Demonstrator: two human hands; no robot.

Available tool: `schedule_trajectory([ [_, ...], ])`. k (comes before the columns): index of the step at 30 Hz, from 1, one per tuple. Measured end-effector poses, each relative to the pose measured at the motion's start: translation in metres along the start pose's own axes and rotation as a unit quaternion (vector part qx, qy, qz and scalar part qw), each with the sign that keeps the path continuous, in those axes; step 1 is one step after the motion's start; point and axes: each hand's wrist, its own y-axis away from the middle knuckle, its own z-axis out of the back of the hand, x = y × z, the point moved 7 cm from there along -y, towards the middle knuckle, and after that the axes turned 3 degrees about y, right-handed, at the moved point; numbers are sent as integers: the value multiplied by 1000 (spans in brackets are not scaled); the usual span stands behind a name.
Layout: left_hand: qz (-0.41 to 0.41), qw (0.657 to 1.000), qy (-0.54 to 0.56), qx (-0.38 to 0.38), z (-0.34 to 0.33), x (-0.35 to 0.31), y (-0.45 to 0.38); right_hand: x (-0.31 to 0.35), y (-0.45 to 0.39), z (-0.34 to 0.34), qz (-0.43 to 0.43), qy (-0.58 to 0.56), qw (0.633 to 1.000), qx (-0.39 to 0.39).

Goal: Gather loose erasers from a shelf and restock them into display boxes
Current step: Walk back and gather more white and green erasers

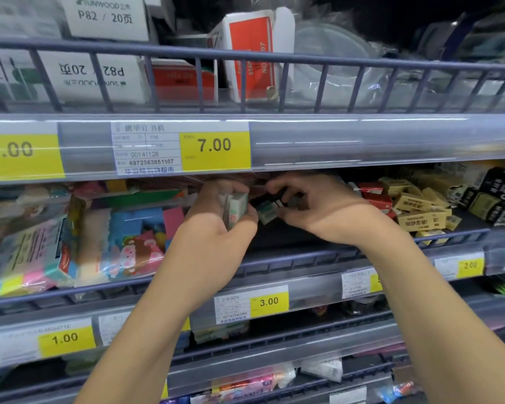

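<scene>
While the left hand [216,217] curls its fingers round a small stack of white-wrapped rectangular erasers with green and pink print [236,209], the right hand [312,208] pinches one more white-and-green wrapped eraser [267,212] between thumb and fingertips, just beside that stack. Both hands reach into the middle grey metal shelf [303,259], under the overhanging clear price rail [362,138] of the shelf above, which hides the fingertips' upper parts and whatever lies further back.

The held stack stands with its long axis roughly upright, tilted slightly to the right; the single eraser lies more slanted, its near end pointing down toward the camera.

Left of the hands, colourful flat packs of paper and foam in clear plastic sleeves [123,240] lean against the low shelf fence. To the right lie red small boxes [375,196], then a loose heap of tan-yellow wrapped erasers [417,211], and black packets with white print [499,196] at the far edge. Yellow price tags [215,150] sit along the rails.
</scene>
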Motion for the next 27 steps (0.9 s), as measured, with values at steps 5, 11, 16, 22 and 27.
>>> schedule_trajectory([
  [5, 16, 1000, 17, -5, 0, 5, -3, -11, -22, -27, 7, 171, 978, 124],
  [11, 11, 999, 33, 10, -2, 3, -4, -8, -28, -36, 12, 217, 963, 158],
  [16, 13, 999, 29, 12, -4, 5, -6, -11, -29, -32, -19, 208, 958, 196],
  [22, 20, 999, 31, 15, -3, 4, -5, -10, -27, -28, -42, 149, 975, 161],
  [27, 35, 997, 64, 0, -2, 1, -2, -11, -16, -22, -60, -19, 997, 48],
])
